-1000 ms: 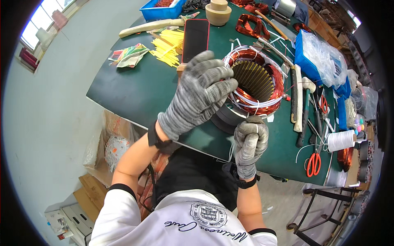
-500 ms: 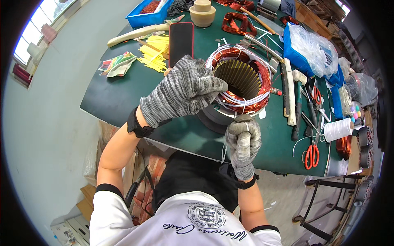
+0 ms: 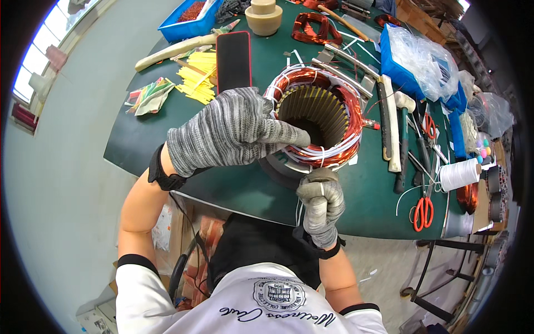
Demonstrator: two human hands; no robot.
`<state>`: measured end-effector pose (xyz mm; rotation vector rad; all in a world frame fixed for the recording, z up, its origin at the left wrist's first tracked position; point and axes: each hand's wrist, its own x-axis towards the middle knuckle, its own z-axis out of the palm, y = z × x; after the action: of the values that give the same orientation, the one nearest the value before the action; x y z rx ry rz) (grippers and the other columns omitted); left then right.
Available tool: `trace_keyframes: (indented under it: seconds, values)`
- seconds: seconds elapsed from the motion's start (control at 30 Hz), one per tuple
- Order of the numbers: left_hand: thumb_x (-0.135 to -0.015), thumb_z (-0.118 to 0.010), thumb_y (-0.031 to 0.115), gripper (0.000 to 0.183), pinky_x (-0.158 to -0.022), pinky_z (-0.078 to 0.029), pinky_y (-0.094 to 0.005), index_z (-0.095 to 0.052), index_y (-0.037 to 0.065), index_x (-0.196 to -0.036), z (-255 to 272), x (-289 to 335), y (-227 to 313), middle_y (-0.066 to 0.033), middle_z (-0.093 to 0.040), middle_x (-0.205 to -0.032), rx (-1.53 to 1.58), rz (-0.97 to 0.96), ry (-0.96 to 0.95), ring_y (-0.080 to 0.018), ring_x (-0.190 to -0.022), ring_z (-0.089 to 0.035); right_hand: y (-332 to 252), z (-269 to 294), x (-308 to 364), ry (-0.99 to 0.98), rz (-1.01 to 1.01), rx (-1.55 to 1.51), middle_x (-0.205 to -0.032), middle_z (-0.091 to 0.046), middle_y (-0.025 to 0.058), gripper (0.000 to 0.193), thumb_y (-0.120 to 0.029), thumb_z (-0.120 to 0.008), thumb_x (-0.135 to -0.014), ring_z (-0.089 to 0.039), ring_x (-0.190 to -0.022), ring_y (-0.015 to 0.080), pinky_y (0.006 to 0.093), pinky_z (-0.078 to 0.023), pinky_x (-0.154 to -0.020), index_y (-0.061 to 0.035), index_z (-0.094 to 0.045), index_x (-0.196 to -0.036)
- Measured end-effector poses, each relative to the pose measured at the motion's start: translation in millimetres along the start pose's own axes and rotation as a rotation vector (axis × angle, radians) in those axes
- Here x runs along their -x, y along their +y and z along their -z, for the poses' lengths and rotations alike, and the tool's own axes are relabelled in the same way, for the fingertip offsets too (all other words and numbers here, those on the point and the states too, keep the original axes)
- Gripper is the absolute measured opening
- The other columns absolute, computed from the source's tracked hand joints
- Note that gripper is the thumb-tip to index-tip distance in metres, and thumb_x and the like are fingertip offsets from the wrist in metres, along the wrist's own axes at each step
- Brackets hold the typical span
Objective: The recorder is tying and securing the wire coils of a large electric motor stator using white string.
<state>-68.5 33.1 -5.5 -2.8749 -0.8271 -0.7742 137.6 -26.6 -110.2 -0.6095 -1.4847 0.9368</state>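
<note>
nearest, the right hand [image 3: 321, 203], in a grey glove, is curled into a fist on a thin white cord [image 3: 298, 213] – a strand crosses its fingers and hangs beside the wrist. just beyond, the stator [image 3: 349, 119] sits at the near side of the green table [image 3: 239, 192], bore facing up, copper windings bound with white. the gloved left hand [image 3: 233, 131] lies over its left rim, fingers bunched, one tip by the bore; whether it grips anything i cannot tell. to the right lie red-handled scissors [image 3: 423, 214], a white thread spool [image 3: 459, 175] and a hammer [image 3: 401, 156]. farther off – a dark phone [image 3: 233, 61], yellow strips [image 3: 198, 78], a loose copper coil [image 3: 316, 28].
</note>
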Motion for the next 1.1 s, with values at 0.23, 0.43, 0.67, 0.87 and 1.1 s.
trace_keyframes:
  seconds: [0.23,0.43,0.67,0.87,1.1]
  values:
    - [-0.076,-0.064,0.017,0.028,-0.057,-0.041,-0.0377,-0.067,0.020,-0.104,4,-3,4,-0.0070,-0.058,-0.072,0.035,-0.003,-0.008,-0.0263,-0.064,-0.054,1,-2,-1,-0.026,0.050,0.090,-0.083,-0.057,0.0126,0.022,-0.022,-0.051,-0.085,-0.057,-0.080,0.0266,0.0356,-0.045,-0.073,-0.0049,-0.064,-0.080]
    - [-0.073,-0.068,0.014,0.028,-0.065,-0.043,-0.0364,-0.067,0.012,-0.101,-2,-4,3,-0.0094,-0.063,-0.082,0.208,0.067,0.056,-0.0278,-0.070,-0.054,-3,-1,-1,-0.022,-0.029,0.036,-0.086,-0.055,0.0103,0.018,-0.015,-0.050,-0.082,-0.054,-0.083,0.0238,0.0343,-0.043,-0.076,-0.0043,-0.063,-0.081]
    - [-0.079,-0.064,0.021,0.029,-0.062,-0.045,-0.0307,-0.066,0.019,-0.107,13,-2,8,-0.0036,-0.066,-0.080,0.289,0.269,-0.143,-0.0212,-0.063,-0.054,-6,-3,-4,-0.025,-0.027,-0.008,-0.080,-0.053,0.0059,0.023,-0.022,-0.049,-0.087,-0.049,-0.072,0.0154,0.0280,-0.042,-0.067,-0.0034,-0.060,-0.081]
    - [-0.078,-0.065,0.022,0.033,-0.066,-0.044,-0.0338,-0.065,0.018,-0.110,19,-4,9,-0.0066,-0.064,-0.086,0.081,0.148,-0.195,-0.0253,-0.069,-0.052,-5,-2,-7,-0.037,-0.005,0.041,-0.077,-0.058,0.0085,0.017,-0.011,-0.047,-0.083,-0.056,-0.079,0.0233,0.0328,-0.045,-0.071,-0.0023,-0.062,-0.080]
    - [-0.075,-0.063,0.019,0.034,-0.088,-0.041,-0.0388,-0.062,0.019,-0.109,35,-70,12,-0.0067,-0.057,-0.114,-0.386,-0.187,0.035,-0.0280,-0.102,-0.052,-3,0,-6,-0.019,0.031,0.096,-0.077,-0.058,0.0098,0.015,-0.010,-0.049,-0.082,-0.056,-0.079,0.0246,0.0326,-0.046,-0.070,-0.0029,-0.062,-0.081]
